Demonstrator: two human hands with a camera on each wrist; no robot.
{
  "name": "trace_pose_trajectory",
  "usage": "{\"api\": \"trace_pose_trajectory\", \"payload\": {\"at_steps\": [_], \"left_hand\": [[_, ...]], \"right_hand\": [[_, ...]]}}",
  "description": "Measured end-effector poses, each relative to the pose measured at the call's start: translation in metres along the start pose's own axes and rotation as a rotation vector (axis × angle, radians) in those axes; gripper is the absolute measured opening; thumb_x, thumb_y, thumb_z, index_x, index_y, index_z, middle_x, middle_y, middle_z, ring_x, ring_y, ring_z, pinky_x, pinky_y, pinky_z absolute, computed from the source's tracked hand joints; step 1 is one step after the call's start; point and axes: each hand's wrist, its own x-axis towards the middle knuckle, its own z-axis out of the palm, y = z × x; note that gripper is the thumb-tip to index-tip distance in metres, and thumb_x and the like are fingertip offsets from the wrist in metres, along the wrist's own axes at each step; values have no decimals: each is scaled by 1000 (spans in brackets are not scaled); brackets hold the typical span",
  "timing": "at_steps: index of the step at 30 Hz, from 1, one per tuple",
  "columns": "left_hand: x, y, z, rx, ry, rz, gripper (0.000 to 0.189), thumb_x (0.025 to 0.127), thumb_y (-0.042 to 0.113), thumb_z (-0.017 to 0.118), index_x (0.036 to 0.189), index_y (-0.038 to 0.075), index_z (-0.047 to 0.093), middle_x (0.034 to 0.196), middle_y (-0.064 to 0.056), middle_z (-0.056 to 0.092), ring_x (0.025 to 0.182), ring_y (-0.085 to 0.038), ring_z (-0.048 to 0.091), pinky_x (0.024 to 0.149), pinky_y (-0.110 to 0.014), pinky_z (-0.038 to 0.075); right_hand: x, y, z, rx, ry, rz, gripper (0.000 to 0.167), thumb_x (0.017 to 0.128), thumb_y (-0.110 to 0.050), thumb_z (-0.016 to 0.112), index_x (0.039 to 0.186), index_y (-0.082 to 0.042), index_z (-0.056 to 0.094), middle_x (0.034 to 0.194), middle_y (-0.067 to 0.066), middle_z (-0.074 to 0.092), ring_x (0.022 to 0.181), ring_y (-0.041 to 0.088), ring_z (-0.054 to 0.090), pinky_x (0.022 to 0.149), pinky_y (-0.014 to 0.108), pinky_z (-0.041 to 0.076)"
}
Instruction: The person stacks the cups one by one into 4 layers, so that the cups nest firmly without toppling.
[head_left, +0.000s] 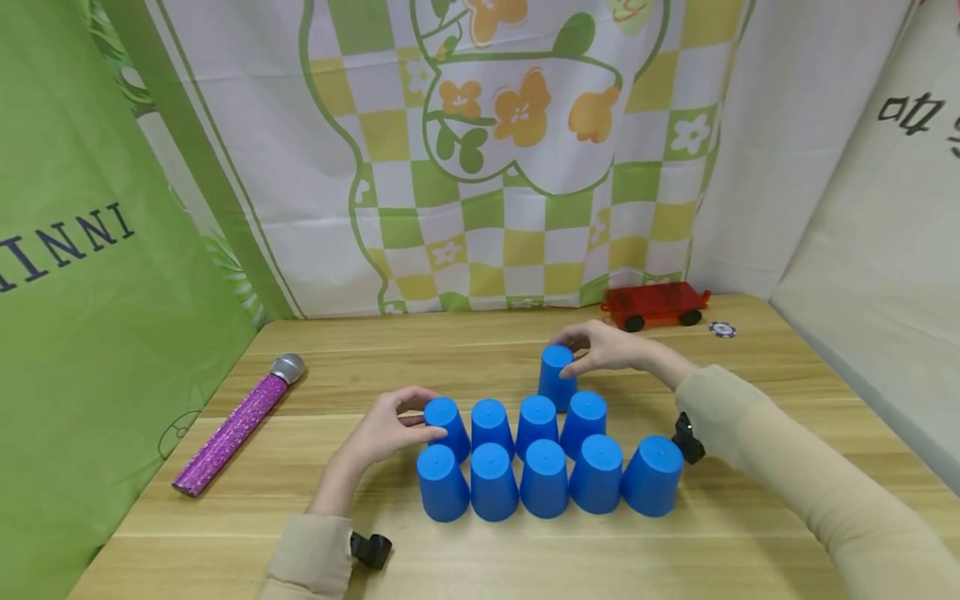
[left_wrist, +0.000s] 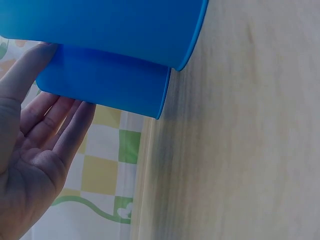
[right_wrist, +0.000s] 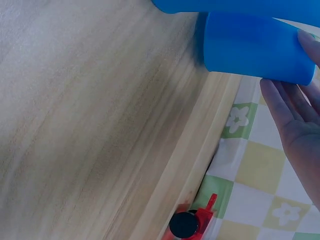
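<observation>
Several blue plastic cups stand upside down on the wooden table. A front row runs from a left cup [head_left: 443, 483] to a right cup [head_left: 652, 477], with a shorter row close behind it. My left hand [head_left: 390, 427] grips the leftmost cup of that second row [head_left: 447, 425], thumb in front and fingers behind. Behind the second row stands a single cup [head_left: 557, 379], which my right hand [head_left: 604, 347] pinches near its top between thumb and fingers. In the right wrist view that cup [right_wrist: 255, 47] has its rim at the tabletop.
A glittery pink microphone [head_left: 238, 427] lies at the table's left. At the back right sit a red toy wagon [head_left: 655, 305] and a poker chip [head_left: 722, 329]. A patterned curtain [head_left: 525, 242] hangs along the table's back edge.
</observation>
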Motion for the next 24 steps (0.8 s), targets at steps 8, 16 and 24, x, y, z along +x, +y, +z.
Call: {"api": "trace_pose_trajectory", "payload": {"at_steps": [8,16,24], "left_hand": [[0,1,0,-1,0,-1,50,78,30,77,119,9,58,121,-13,61,114,-31,60,96,-44,50],[0,1,-1,-4,2,3,49,79,28,77,119,8,58,121,-13,61,113,-31,60,97,-46,49],[-1,1,-1,0,-7,4,50,78,31,76,120,9,58,122,-12,61,113,-30,60,96,-43,50]], "right_hand": [[2,4,2,4,-11,-20,52,83,-22,72,127,-1,54,119,14,63,111,30,59,94,46,51],[2,2,2,14,-22,-21,53,83,-19,72,128,0,52,119,15,62,112,32,59,94,44,51],[-6,5,-2,9,15,-28,57,83,-23,73,130,1,50,126,19,59,116,35,56,99,50,47]]}}
